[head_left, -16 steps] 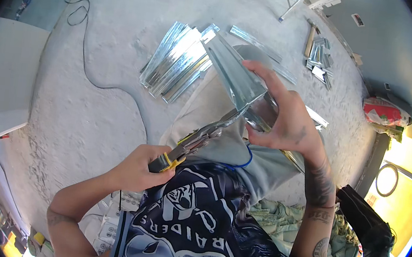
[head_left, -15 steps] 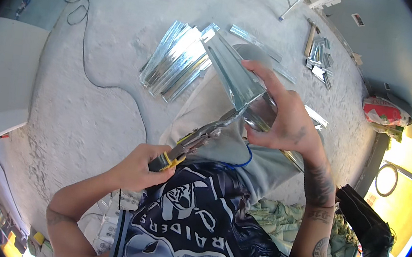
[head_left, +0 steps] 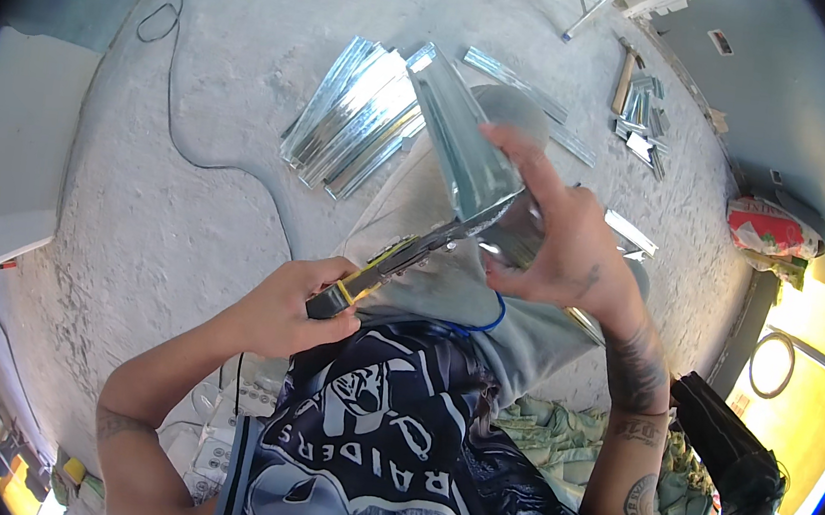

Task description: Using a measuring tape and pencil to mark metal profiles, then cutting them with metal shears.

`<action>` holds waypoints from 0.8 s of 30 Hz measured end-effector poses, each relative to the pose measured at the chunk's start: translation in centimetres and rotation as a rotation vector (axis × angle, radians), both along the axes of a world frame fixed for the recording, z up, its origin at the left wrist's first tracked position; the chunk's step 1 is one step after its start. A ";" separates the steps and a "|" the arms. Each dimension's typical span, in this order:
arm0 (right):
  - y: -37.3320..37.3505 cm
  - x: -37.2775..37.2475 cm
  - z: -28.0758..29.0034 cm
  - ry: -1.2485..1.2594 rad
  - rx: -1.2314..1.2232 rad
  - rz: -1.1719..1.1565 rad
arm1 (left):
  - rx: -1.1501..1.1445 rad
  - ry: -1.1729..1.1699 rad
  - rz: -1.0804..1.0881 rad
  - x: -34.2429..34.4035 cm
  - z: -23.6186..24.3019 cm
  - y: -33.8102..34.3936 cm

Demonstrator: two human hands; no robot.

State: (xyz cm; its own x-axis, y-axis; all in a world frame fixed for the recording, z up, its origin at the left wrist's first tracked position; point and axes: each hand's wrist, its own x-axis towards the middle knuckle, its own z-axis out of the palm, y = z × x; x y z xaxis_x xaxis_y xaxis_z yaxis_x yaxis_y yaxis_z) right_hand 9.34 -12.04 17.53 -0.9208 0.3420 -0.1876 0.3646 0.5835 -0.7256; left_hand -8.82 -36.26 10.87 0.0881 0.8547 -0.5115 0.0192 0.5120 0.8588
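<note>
My left hand (head_left: 299, 308) is closed round the black and yellow handles of a pair of tin snips (head_left: 402, 259). The snips point up and to the right, their jaws at the near edge of a shiny metal channel (head_left: 455, 141). Thumb and fingers of my right hand (head_left: 565, 238) grip that channel from its right side, above my lap. Its far end tilts away toward a pile of similar metal strips (head_left: 357, 116) on the floor. How deep the jaws reach into the metal is hard to make out.
More metal strips (head_left: 516, 82) lie beyond my knee. At the far right are a hammer (head_left: 622, 79) and short metal offcuts (head_left: 639, 126). A black cable (head_left: 231, 169) winds over the dusty floor on the left. A red and white bag (head_left: 768, 227) rests by the wall; another person (head_left: 738, 463) is at lower right.
The handles of the snips have come closer together, and the jaws lie further along the channel's edge. My left hand has risen slightly; the channel has tilted a little.
</note>
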 end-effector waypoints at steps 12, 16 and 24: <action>2.1 -0.7 -1.2 0.007 -0.425 0.159 | -0.075 0.085 0.017 0.1 0.1 0.2; 1.7 -0.9 -0.9 -0.020 -0.408 0.125 | 0.083 0.036 0.082 -0.6 -0.4 1.1; 1.9 -1.2 -1.0 -0.031 -0.407 0.108 | -0.033 0.020 0.065 -0.4 -0.5 1.0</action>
State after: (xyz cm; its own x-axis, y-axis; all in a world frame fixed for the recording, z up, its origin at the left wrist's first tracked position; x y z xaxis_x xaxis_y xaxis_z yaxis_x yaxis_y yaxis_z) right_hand 8.16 -10.19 16.55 -0.9390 0.1363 -0.3158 0.3426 0.2873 -0.8945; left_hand -9.23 -35.23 10.37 0.0223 0.8411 -0.5405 0.0018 0.5406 0.8413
